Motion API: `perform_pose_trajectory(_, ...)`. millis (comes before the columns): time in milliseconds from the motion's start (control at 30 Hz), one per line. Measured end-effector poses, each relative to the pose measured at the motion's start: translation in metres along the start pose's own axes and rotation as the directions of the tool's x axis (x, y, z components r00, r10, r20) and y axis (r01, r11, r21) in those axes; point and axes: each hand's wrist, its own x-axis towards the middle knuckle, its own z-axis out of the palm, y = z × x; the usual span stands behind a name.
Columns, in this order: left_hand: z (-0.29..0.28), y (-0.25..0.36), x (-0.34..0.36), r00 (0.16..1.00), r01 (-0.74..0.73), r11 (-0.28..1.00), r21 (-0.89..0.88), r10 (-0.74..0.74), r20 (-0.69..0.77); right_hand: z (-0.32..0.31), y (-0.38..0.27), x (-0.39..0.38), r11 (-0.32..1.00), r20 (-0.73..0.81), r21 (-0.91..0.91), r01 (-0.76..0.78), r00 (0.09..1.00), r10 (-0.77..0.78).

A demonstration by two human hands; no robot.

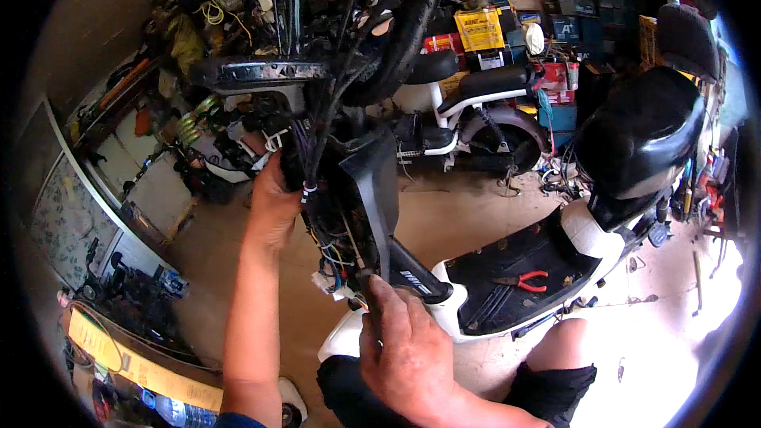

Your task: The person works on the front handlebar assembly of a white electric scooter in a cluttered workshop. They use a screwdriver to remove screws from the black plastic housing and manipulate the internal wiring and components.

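Observation:
An electric scooter stands before me, its black front housing (371, 182) opened to show bundled wires (326, 252) and white connectors. My left hand (273, 204) is closed around the housing's left side, below the handlebar; its fingertips are hidden behind it. Lower down, my right hand (406, 345) is closed on what looks like a screwdriver (353, 244). The thin shaft points up into the housing beside the wires, while the handle is hidden in my fingers. On the black footboard (519, 257) lie red-handled pliers (525, 280) and several dark slim tools (490, 307).
A black seat (642, 131) rises at the right. Behind stands a second white scooter (476, 103), with stacked batteries (567, 24) and a yellow box (479, 29) farther back. Cluttered parts line the left wall. A yellow strip (135, 361) lies at lower left.

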Motion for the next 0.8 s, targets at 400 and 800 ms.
perform_pose_trajectory(400,0.000,0.000,-0.001,1.000,-0.006,0.999,0.036,0.006,-0.002,0.004,0.004,0.006,0.997,0.000,0.029,0.069,0.998,-0.069)
perform_pose_trajectory(800,-0.009,0.001,0.004,0.999,0.037,0.999,0.003,-0.037,0.019,-0.011,0.013,0.018,0.987,0.077,-0.017,0.157,0.985,-0.155)
